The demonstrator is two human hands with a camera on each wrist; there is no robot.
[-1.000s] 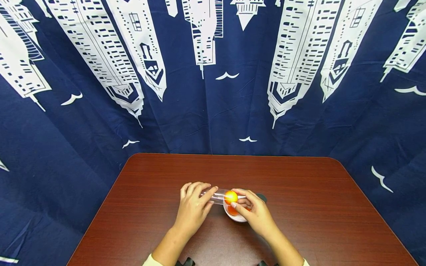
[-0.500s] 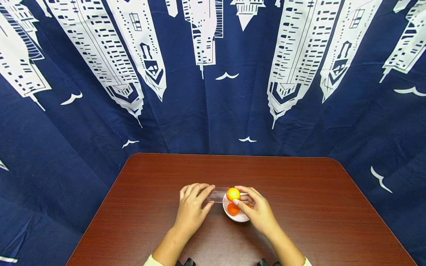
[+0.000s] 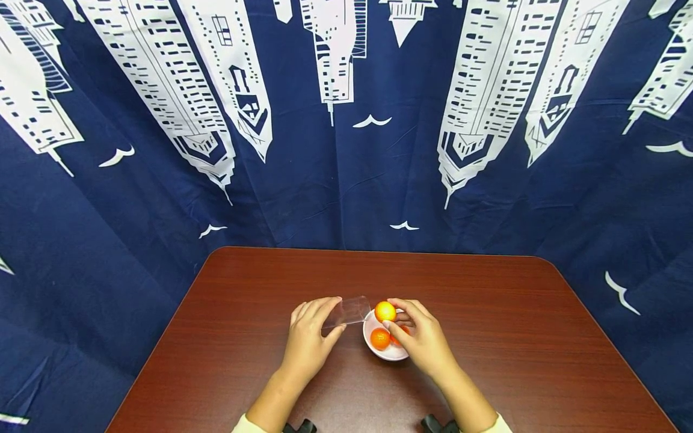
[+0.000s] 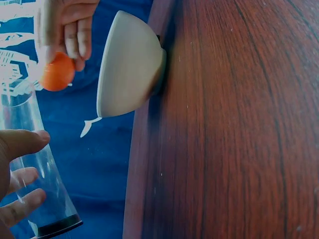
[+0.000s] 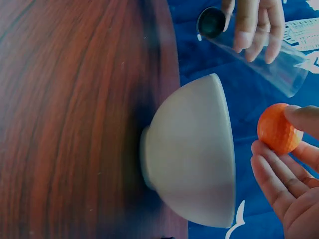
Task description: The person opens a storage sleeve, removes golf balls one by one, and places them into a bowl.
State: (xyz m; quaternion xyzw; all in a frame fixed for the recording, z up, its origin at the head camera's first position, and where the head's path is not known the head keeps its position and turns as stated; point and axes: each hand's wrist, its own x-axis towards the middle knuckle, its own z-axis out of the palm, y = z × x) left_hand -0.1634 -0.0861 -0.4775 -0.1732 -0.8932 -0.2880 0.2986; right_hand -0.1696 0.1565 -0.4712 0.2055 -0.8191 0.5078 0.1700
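My left hand (image 3: 307,337) holds a clear plastic tube (image 3: 352,310) around its side, its mouth pointing right and tilted up. A black end (image 4: 60,226) closes the tube near the left palm. In my right hand (image 3: 428,340) an orange golf ball (image 5: 279,128) is pinched between thumb and fingertips, its dimples plain in the right wrist view. That ball is just right of the tube's mouth, apart from it and over the far side of a white bowl (image 3: 387,356). Two more orange balls (image 3: 380,338) lie in the bowl, one partly hidden by the right hand.
The bowl stands on a brown wood-grain table (image 3: 260,282). A dark blue cloth (image 3: 303,180) printed with white buildings and birds hangs behind the table. Black objects (image 3: 440,424) show at the near edge between the forearms.
The right hand has drawn the ball away from the tube's mouth, rightward and up. The tube's mouth has tilted upward in the left hand. A dark round thing behind the right hand is now out of sight.
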